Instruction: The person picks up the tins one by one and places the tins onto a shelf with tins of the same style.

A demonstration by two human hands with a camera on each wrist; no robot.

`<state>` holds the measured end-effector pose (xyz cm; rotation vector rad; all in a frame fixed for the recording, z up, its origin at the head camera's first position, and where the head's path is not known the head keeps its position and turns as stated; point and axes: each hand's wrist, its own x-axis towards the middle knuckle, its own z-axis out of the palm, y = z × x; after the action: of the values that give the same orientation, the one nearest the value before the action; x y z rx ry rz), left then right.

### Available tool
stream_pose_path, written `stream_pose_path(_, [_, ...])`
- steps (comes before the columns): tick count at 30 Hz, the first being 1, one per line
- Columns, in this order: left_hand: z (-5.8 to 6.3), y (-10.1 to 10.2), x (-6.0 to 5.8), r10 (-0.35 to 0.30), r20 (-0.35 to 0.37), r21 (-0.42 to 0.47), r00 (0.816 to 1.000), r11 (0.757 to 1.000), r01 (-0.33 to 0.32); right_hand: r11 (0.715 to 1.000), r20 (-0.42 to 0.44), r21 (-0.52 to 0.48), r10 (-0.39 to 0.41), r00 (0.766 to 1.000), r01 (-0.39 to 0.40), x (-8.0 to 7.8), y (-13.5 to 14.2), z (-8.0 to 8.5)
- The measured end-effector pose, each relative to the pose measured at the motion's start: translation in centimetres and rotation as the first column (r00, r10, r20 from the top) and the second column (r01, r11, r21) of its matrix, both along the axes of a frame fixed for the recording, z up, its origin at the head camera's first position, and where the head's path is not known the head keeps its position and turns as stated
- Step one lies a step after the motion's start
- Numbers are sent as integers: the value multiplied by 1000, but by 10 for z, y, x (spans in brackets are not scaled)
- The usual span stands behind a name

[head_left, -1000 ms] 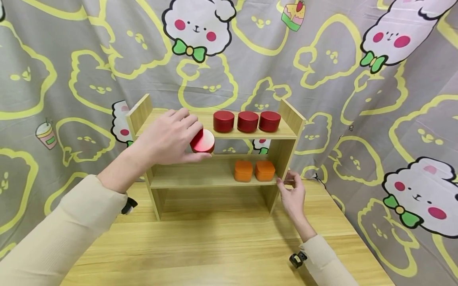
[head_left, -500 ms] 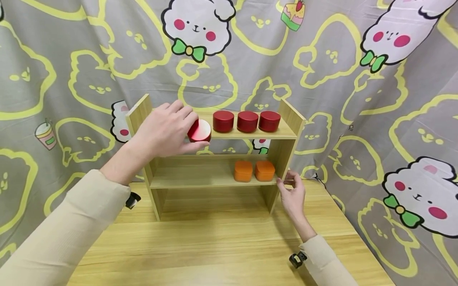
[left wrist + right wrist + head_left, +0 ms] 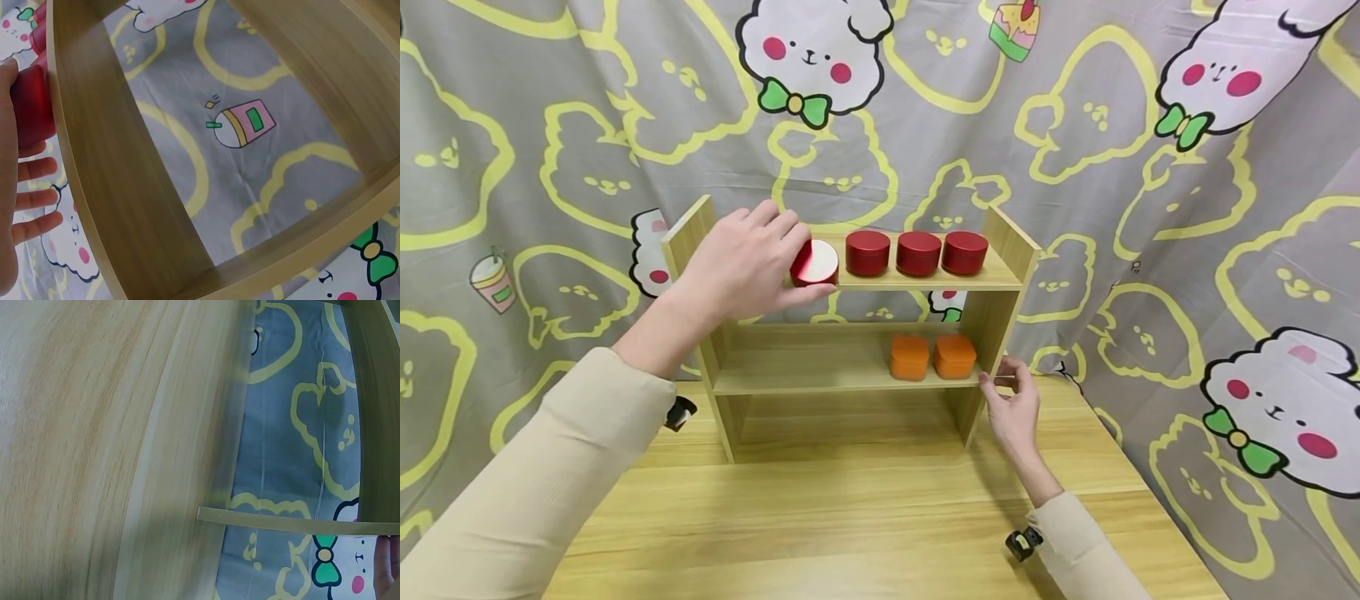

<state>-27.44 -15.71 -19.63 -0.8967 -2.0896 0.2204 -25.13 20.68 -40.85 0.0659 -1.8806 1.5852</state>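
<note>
My left hand (image 3: 741,265) grips a round red tin (image 3: 817,265) at the front edge of the top board, left of three like red tins (image 3: 868,253) in a row. Its lid catches the light. The left wrist view shows the held red tin (image 3: 32,106) close against the board's edge, with the fingers spread beside it. My right hand (image 3: 1013,404) holds the right side panel of the wooden shelf (image 3: 820,382) by its edge, at about the height of the middle board. In the right wrist view only a few fingers (image 3: 386,562) show, beside that panel.
Two orange square-sided boxes (image 3: 910,358) stand at the right of the middle board. The shelf stands on a wood-grain table (image 3: 850,517). A patterned curtain (image 3: 1075,100) hangs close behind and along the right side.
My left hand has raised the red tin from in front of the gap under the top board to that board's edge, moving slightly left. The right hand stays put.
</note>
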Motion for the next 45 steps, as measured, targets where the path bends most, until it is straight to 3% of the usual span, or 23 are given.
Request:
stream_pose_path(9, [-3,2,-4,29,3,13,1000,999,-29,1000,15,-8,-5,1000,5,-1,0,-1])
stream_pose_path(22, [-4,6,-7,117,104,33,988,992,-121,1000,2,-4,0,1000,0,-1,1,-1])
stream_pose_path(29, [-4,6,-12,137,121,32,983,989,-142,1000,-3,1,1,1000,-1,-1,1,-1])
stream_pose_path(45, [-3,5,-21,215,206,30,955,974,-226,1000,-11,-3,2,1000,-2,0,0,0])
